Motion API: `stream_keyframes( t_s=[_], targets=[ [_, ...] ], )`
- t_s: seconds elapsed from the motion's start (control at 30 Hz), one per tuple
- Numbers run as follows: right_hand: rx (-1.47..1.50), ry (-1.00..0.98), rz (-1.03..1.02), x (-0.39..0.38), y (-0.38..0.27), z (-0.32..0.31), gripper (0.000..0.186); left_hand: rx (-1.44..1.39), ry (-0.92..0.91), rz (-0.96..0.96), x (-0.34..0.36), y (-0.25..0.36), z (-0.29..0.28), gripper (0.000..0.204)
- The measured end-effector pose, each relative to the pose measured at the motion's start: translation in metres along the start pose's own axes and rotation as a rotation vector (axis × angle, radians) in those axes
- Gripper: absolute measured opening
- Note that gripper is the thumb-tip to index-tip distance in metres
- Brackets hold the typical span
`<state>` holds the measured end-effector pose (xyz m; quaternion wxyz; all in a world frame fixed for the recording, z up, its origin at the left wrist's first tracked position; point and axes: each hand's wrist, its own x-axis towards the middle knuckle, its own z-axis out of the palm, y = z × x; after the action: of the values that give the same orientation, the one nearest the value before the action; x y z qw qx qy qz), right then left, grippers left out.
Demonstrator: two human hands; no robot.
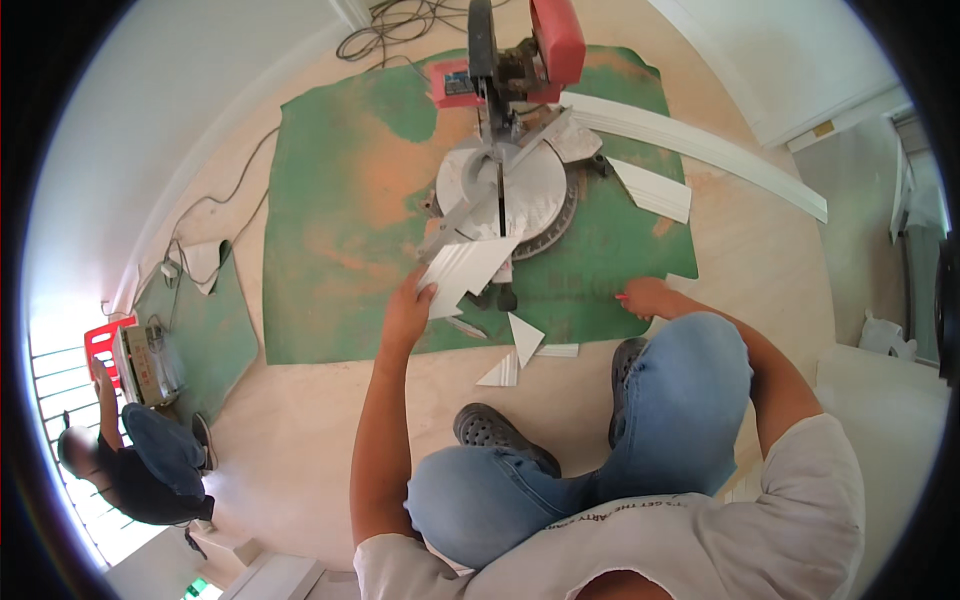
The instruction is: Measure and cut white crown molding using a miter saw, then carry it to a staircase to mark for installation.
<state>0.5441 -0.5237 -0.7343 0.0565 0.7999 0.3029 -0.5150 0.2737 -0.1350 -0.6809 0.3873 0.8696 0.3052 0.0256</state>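
My left hand (410,305) is closed on the lower left edge of a white grooved moulding piece (462,272), cut at an angle. The piece reaches up to the front of a mitre saw (535,185), whose round grey table and red motor housing stand in front of me. Over on the right, my right hand (650,297) is closed near my knee, with the red tip of a slim pencil-like thing (622,297) sticking out from its fingers. White triangular offcuts (525,338) lie on the floor between my hands and my shoes.
A green mat (340,220) dusted with orange-brown powder lies under the saw. One long white moulding strip (720,150) and a shorter piece (655,190) lie to the right. Black cable (400,25) coils at the back. Far left, another person (140,460) crouches by a red object (105,345).
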Motion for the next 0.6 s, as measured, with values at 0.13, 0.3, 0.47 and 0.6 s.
stream_keyframes(
  t_s=[0.13, 0.3, 0.47, 0.6],
  targets=[
    [0.113, 0.084, -0.131, -0.001, 0.026, 0.024, 0.035, -0.018, 0.02, 0.075, 0.019, 0.001, 0.033, 0.042],
    [0.599, 0.065, -0.296, 0.0, -0.04, 0.009, 0.032, 0.001, 0.066, 0.052, 0.021, 0.0, 0.035, 0.049],
    [0.797, 0.003, -0.443, 0.043, -0.105, 0.022, 0.035, 0.001, 0.097, 0.161, 0.012, -0.005, 0.045, 0.066],
    [1.104, -0.131, -0.508, 0.06, -0.144, 0.028, 0.035, 0.26, 0.132, 0.279, 0.002, 0.007, 0.055, 0.079]
  ],
)
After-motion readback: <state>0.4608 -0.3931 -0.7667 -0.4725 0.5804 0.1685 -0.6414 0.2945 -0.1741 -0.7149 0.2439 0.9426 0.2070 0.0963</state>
